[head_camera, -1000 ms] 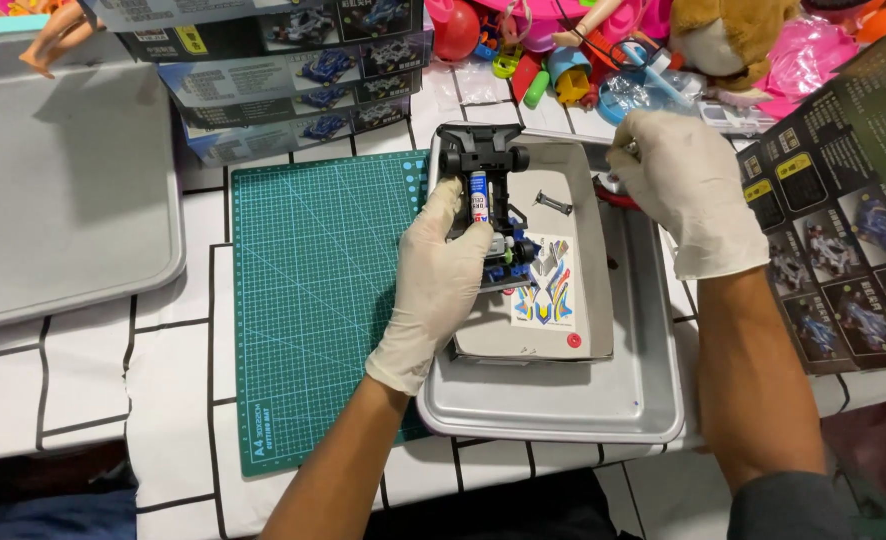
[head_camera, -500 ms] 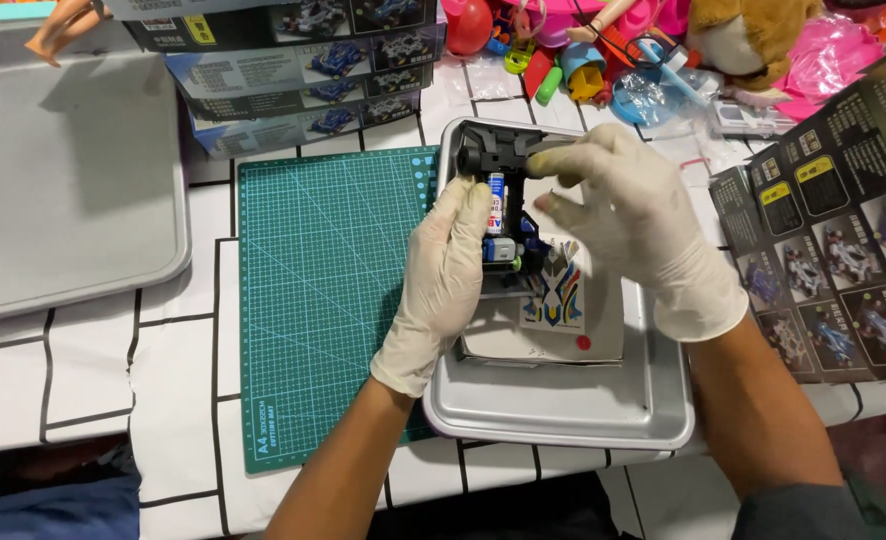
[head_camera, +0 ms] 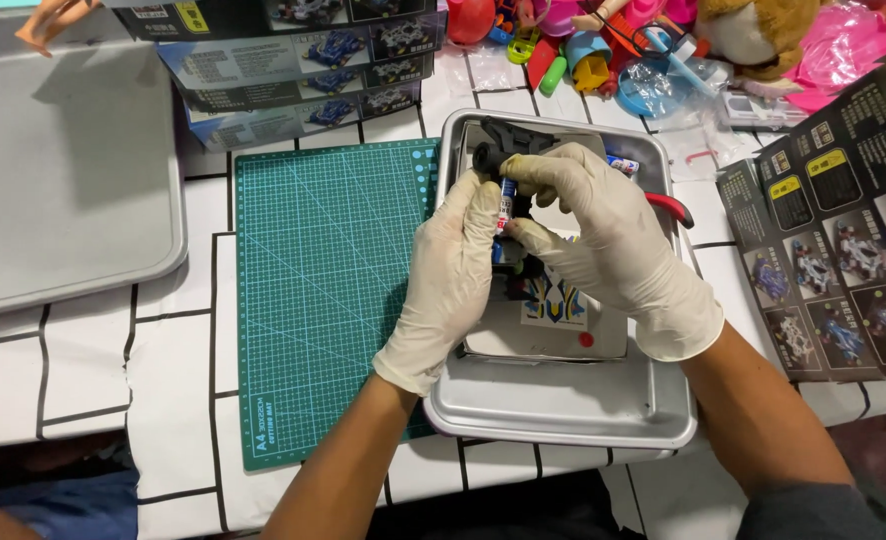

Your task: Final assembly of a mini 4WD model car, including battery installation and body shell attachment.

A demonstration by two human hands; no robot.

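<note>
Both gloved hands, left hand and right hand, close their fingers on the toy car chassis over the metal tray (bare tray floor toward its near edge). The chassis's long axis runs from the near edge toward the far edge, with the green cutting mat lying open just left.

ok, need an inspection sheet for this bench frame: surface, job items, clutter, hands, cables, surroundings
Surface: white tiled tabletop with a green cutting mat on it.
Job's things: small black model chassis held over a grey metal tray; a sticker sheet lies in the tray.
Clutter: red-handled tool at the tray's right edge; stacked kit boxes; pile of toys at the far edge.
Grippers: left hand and right hand, both in white gloves, fingers closed on the chassis.
Cables: nothing seen.
Surroundings: second grey tray on the left; printed instruction leaflet on the right.
</note>
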